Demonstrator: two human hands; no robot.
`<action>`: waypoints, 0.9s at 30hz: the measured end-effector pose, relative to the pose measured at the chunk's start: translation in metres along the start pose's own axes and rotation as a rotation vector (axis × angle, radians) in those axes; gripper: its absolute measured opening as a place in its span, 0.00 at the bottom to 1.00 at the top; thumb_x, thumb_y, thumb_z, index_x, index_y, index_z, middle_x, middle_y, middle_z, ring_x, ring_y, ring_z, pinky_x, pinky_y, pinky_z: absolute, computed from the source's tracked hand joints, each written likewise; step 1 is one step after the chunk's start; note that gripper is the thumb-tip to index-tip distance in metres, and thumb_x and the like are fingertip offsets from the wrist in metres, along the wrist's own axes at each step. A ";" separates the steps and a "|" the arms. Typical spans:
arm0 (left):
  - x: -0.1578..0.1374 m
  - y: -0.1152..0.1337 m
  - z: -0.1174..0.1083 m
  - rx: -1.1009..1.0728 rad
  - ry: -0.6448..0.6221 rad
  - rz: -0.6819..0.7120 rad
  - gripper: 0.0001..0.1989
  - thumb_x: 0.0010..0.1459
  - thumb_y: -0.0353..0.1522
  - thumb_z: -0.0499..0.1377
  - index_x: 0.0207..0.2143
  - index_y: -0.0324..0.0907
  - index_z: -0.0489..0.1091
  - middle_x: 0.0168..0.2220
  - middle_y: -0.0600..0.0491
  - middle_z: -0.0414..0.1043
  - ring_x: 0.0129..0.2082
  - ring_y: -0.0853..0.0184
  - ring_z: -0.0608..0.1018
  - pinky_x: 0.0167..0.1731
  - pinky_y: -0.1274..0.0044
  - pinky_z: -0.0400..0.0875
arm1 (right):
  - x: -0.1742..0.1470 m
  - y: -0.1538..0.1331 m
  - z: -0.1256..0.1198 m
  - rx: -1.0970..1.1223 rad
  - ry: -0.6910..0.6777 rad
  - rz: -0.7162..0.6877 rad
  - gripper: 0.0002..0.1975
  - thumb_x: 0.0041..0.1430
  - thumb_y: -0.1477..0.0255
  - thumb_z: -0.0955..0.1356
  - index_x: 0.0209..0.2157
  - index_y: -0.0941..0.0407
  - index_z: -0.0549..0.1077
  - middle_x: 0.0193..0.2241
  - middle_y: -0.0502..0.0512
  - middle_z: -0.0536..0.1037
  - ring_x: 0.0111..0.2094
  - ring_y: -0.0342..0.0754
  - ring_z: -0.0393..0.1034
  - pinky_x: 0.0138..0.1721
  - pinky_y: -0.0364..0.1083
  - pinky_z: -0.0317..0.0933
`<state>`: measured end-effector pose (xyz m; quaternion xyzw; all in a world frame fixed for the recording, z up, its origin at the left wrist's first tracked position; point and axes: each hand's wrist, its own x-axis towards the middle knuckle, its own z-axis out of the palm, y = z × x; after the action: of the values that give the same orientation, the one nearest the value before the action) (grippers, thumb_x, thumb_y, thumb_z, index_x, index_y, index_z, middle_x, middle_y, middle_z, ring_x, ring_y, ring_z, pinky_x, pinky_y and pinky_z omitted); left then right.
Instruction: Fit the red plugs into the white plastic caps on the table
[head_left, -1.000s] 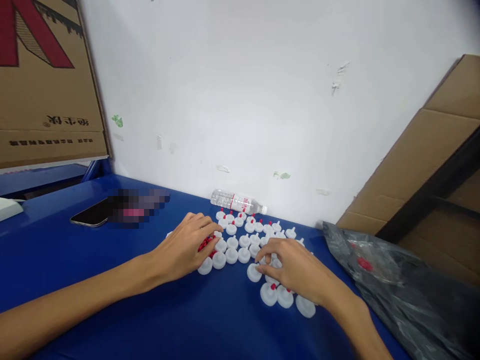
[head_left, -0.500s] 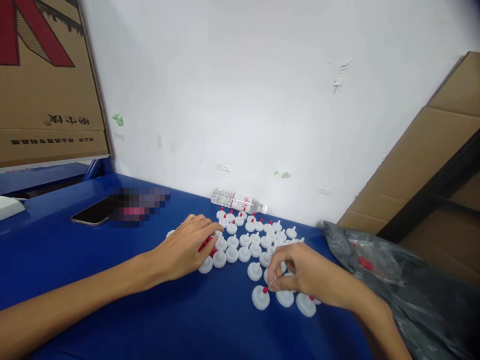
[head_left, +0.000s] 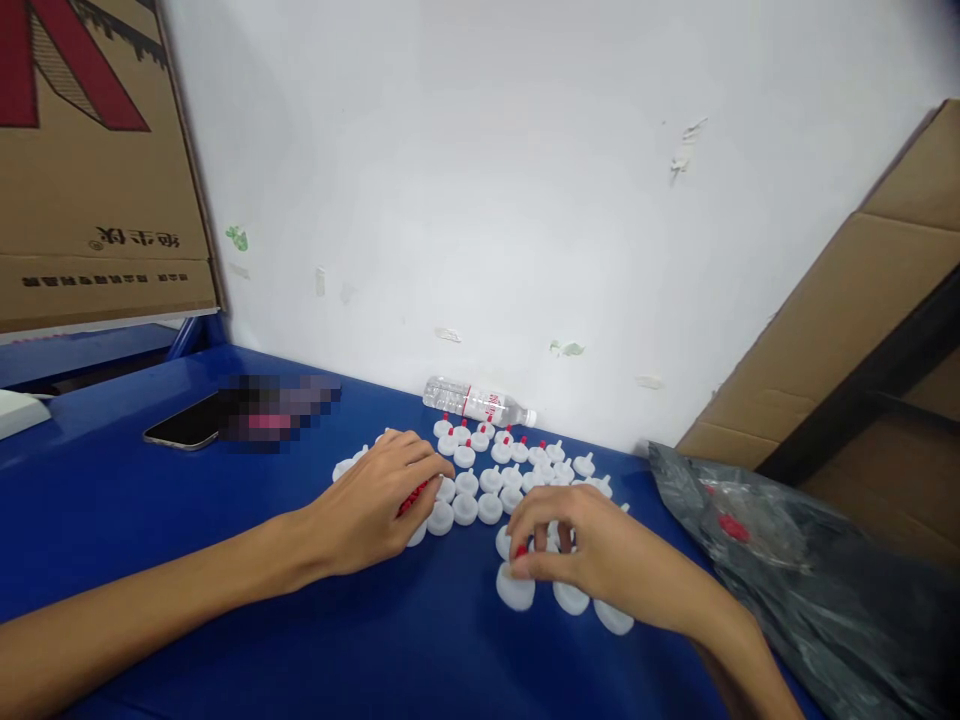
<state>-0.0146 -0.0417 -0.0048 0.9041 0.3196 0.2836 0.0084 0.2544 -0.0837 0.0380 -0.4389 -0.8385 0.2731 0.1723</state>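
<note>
Many white round lids with thin spouts stand on the blue table, some with small red caps on the spout. My right hand [head_left: 574, 545] is closed in a pinch at the red cap [head_left: 520, 551] on top of the nearest white spout lid [head_left: 515, 590]. Several more lids sit beneath and behind this hand, partly hidden. At the left edge of the group, my left hand [head_left: 386, 492] is curled round a cluster of small red caps [head_left: 414, 497], which shows between thumb and fingers. Its palm side is hidden.
A clear plastic bottle [head_left: 476, 402] lies along the white wall behind the lids. To the left is a phone [head_left: 184, 425] beside a blurred patch. A grey plastic bag [head_left: 840, 580] and a cardboard sheet [head_left: 832, 260] are on the right, a printed carton [head_left: 97, 180] far left.
My right hand has moved slightly left onto the red-capped front lid, which has shifted a little left. My left hand has shifted slightly right and stays round the red caps.
</note>
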 end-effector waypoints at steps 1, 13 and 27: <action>0.000 0.001 0.000 -0.010 0.008 0.009 0.10 0.69 0.29 0.50 0.44 0.41 0.70 0.39 0.50 0.74 0.39 0.62 0.70 0.42 0.67 0.59 | 0.000 -0.003 -0.002 0.037 0.031 0.025 0.06 0.63 0.63 0.71 0.35 0.50 0.78 0.34 0.48 0.80 0.33 0.45 0.74 0.32 0.42 0.65; -0.006 0.014 0.001 -0.103 -0.038 0.203 0.05 0.65 0.30 0.55 0.43 0.41 0.68 0.36 0.49 0.70 0.37 0.62 0.68 0.41 0.68 0.61 | 0.021 -0.013 0.037 -0.139 0.317 -0.181 0.08 0.61 0.79 0.69 0.39 0.51 0.73 0.37 0.48 0.77 0.41 0.46 0.71 0.44 0.46 0.65; -0.004 0.006 0.005 -0.108 -0.039 0.168 0.09 0.70 0.32 0.52 0.33 0.42 0.62 0.31 0.52 0.66 0.32 0.64 0.66 0.36 0.71 0.59 | 0.024 -0.015 0.049 -0.373 0.314 -0.356 0.04 0.64 0.72 0.71 0.40 0.53 0.74 0.37 0.50 0.79 0.41 0.48 0.71 0.46 0.48 0.65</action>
<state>-0.0112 -0.0486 -0.0098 0.9312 0.2266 0.2826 0.0396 0.2057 -0.0855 0.0099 -0.3459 -0.9011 0.0087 0.2614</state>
